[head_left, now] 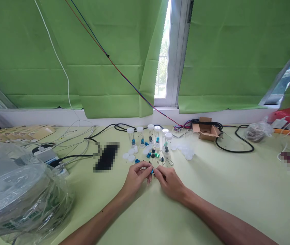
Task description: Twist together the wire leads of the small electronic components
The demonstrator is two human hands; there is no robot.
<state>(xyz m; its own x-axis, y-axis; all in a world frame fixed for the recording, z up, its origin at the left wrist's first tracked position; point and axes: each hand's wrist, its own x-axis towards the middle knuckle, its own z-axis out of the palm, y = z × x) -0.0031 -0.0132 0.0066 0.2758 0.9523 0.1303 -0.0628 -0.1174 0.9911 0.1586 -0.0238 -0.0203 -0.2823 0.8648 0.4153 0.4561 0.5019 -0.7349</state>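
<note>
Between the fingertips of my left hand (138, 175) and my right hand (169, 180) is a small blue part (152, 172), mostly covered by the fingers. Both hands are closed in a pinch, meeting low over the table. Just beyond them lie loose pieces: a blue piece (137, 161), a green piece (157, 155), a black piece (162, 159) and a bent metal pin (170, 162). Behind these stand several clear tubes with white caps (150, 127), holding small blue or dark parts. Round translucent lids (131, 159) lie to the left of the loose pieces.
More translucent lids (188, 154) lie to the right. An open cardboard box (206, 131) and black cable (237, 151) sit at the back right. A blurred dark rectangle (107, 157) and a power strip (59, 166) are left. A plastic-wrapped bundle (27, 200) fills the near left.
</note>
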